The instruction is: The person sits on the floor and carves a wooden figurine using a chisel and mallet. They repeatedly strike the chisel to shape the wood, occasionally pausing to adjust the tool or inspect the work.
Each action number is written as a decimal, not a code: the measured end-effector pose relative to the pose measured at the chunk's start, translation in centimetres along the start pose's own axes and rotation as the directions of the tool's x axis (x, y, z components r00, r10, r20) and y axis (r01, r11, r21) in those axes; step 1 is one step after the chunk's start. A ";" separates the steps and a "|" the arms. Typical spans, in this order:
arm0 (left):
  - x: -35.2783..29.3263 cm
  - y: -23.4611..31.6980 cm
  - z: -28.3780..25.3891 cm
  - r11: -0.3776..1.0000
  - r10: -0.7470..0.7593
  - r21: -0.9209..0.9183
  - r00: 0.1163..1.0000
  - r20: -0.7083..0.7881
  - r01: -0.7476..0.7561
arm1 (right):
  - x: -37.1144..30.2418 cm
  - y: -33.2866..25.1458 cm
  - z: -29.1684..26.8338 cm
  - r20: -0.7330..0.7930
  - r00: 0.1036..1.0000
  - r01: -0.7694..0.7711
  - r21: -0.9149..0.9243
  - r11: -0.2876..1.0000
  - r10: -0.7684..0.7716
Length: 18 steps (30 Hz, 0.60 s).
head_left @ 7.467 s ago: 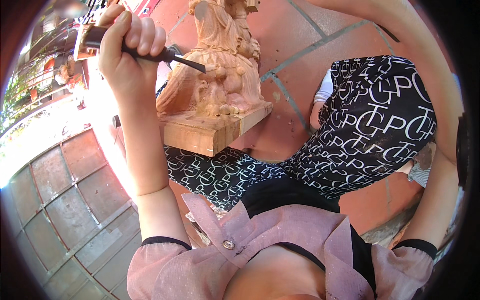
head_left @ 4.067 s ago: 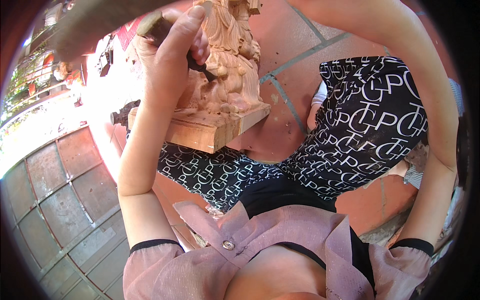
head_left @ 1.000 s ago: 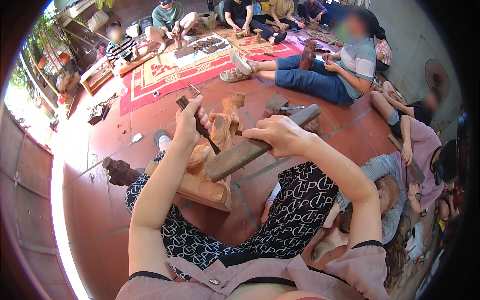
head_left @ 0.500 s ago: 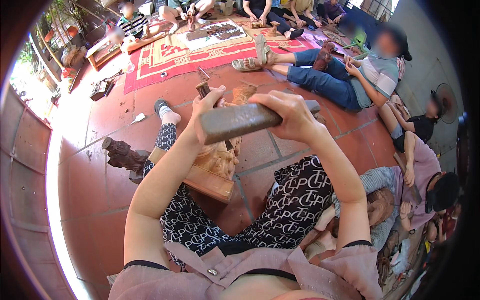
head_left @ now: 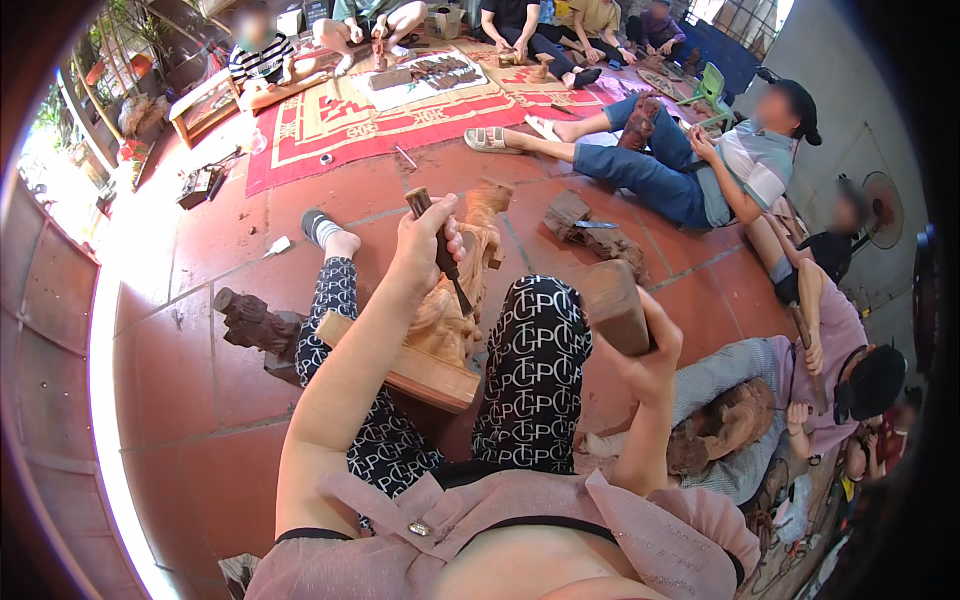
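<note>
My left hand is closed round the dark handle of a chisel. Its blade points down and meets the pale wooden carving, a figure with a squared base that lies tilted between my legs. Off to the right, my right hand grips a brown wooden mallet, a thick block with its end face toward me. The mallet is apart from the chisel. Part of the carving is hidden behind my left hand and forearm.
A dark carved figure lies left of my leg. Rough wood pieces rest ahead on the tiled floor. A co-worker with outstretched legs sits at the right; another is close by my right side. Further off lies a red patterned mat.
My right hand has swung the mallet down and right, away from the chisel. My left hand has shifted slightly right and lower, with the chisel now in plain view. My right knee has risen inward.
</note>
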<state>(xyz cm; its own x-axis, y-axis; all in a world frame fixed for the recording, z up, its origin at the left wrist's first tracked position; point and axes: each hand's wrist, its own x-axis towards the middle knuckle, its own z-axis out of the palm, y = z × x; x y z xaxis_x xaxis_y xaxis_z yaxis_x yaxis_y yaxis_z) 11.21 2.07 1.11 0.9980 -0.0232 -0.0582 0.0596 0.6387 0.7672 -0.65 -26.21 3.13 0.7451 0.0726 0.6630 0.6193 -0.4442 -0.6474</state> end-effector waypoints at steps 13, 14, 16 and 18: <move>-0.6 -0.7 0.3 0.930 0.091 0.352 0.994 0.052 -0.104 | -7.7 2.4 3.9 0.426 0.556 -0.799 0.510 0.318 0.714; -0.6 -0.7 0.4 0.923 0.081 0.374 0.995 0.055 -0.096 | -7.4 2.5 4.0 0.432 0.565 -0.792 0.521 0.316 0.703; -0.6 -0.8 0.4 0.910 0.087 0.401 0.994 0.062 -0.105 | -6.9 2.9 4.3 0.457 0.573 -0.784 0.547 0.293 0.680; -0.9 -0.7 0.7 0.899 0.085 0.427 0.995 0.045 -0.096 | -6.6 3.4 4.5 0.480 0.567 -0.783 0.566 0.258 0.669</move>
<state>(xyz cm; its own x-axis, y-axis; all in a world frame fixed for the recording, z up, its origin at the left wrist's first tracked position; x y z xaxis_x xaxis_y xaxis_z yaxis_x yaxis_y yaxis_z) 10.29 1.07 1.07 0.9993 -0.0031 0.0362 -0.0343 0.2477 0.9682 -2.36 -24.14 -5.12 0.9558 0.1730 -0.2377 -0.2839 0.3339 -0.8988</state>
